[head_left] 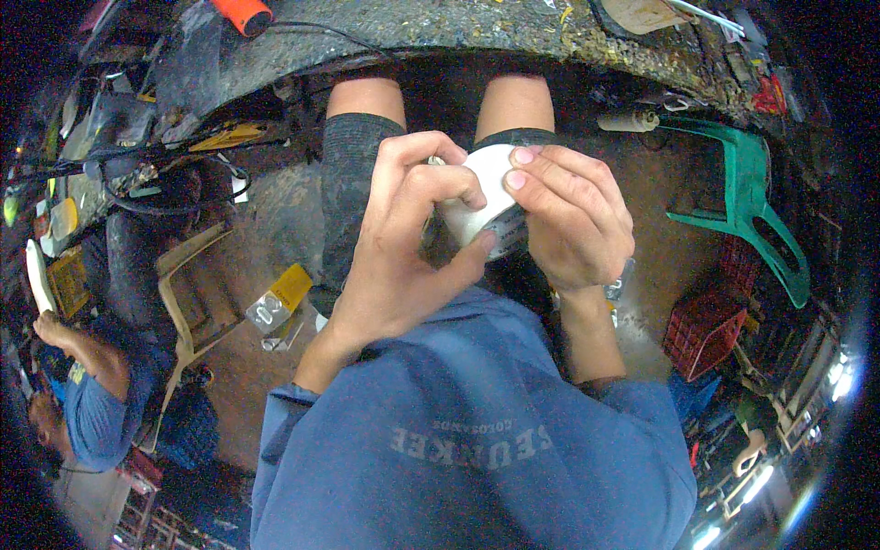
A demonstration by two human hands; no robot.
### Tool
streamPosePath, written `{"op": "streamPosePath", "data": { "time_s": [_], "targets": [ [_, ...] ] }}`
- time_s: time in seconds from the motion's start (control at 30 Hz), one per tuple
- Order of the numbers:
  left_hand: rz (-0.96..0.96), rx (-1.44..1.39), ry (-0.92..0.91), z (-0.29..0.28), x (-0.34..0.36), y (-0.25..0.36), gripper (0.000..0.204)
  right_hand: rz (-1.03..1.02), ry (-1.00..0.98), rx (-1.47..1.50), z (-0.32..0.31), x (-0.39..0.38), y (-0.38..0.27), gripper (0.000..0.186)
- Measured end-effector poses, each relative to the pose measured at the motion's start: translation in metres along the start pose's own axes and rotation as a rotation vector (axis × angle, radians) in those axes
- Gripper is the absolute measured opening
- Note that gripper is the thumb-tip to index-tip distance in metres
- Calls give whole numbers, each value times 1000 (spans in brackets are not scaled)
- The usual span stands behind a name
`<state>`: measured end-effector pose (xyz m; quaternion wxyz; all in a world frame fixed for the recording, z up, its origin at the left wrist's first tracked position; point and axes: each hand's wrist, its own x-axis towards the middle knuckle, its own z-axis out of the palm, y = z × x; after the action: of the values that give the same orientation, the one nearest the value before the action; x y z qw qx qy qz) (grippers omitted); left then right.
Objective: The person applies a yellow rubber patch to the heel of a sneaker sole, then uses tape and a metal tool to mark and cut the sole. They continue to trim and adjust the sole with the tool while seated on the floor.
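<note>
Above my lap, both hands hold a smooth white curved piece (486, 179) with a greyish, marked lower side; its exact kind I cannot make out. My left hand (394, 238) has its fingers bent over the piece's left side, and the thumb presses at its lower edge. On the other side, my right hand (582, 215) grips it, fingertips resting on the white surface near the top right. The right thumb is hidden behind the piece and the fingers.
A rough, stained workbench (440, 46) stands beyond my knees, with an orange tool (243, 14) on it. At right are a green plastic chair (747, 183) and a red crate (706, 330). Another person (101, 394) sits at left near a beige chair (183, 321). Yellow packaging (291, 286) lies between.
</note>
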<state>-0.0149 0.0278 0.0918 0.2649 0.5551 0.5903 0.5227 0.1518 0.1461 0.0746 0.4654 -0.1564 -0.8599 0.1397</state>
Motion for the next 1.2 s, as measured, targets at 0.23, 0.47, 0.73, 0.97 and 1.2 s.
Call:
{"op": "streamPosePath", "data": {
  "time_s": [0.23, 0.47, 0.73, 0.97, 1.2],
  "targets": [
    [-36, -12, -36, -2, -3, -2, 41, -6, -5, -23, 1, 0, -1, 28],
    [4, 27, -56, -2, -5, -6, 34, 4, 10, -23, 3, -3, 1, 29],
    [-36, -128, 69, 8, -6, -5, 37, -5, 18, -25, 1, 1, 1, 29],
    [-75, -77, 33, 3, -8, -3, 44, -24, -6, -12, 1, 5, -2, 28],
    [-61, -90, -16, 2, -15, -8, 36, -11, -4, -18, 2, 3, -1, 25]
  ]
}}
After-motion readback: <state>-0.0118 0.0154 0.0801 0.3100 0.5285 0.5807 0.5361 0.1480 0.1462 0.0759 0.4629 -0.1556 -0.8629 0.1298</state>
